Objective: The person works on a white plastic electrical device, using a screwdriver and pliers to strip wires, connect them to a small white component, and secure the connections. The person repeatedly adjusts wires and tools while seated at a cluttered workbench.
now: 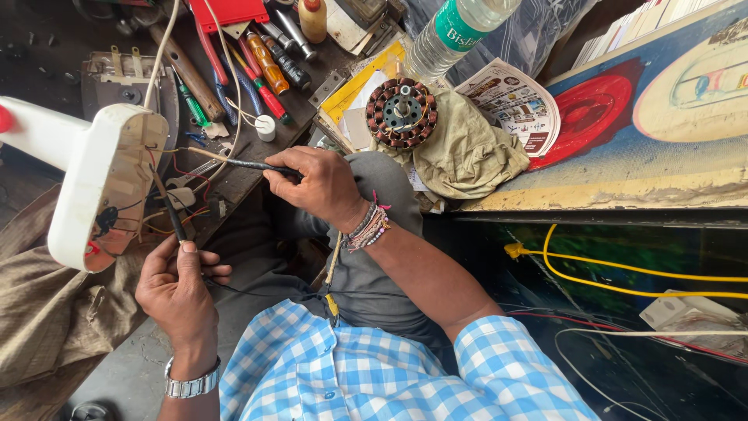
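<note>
Cluttered bench (257,168) of tools ahead. My right hand (319,183) pinches a black probe (253,164), long axis pointing left at the white housing (105,183); my left hand (178,290), nearer, grips 1 black lead (170,212) entering it.

Both forearms are extended forward from checked sleeves. The left hand (178,292) is held low, palm turned inward, thumb and fingers pinched shut near the fingertips. The right hand (319,183) is held higher and further forward, knuckles up, fingers curled closed, wrist bent slightly left.
</note>
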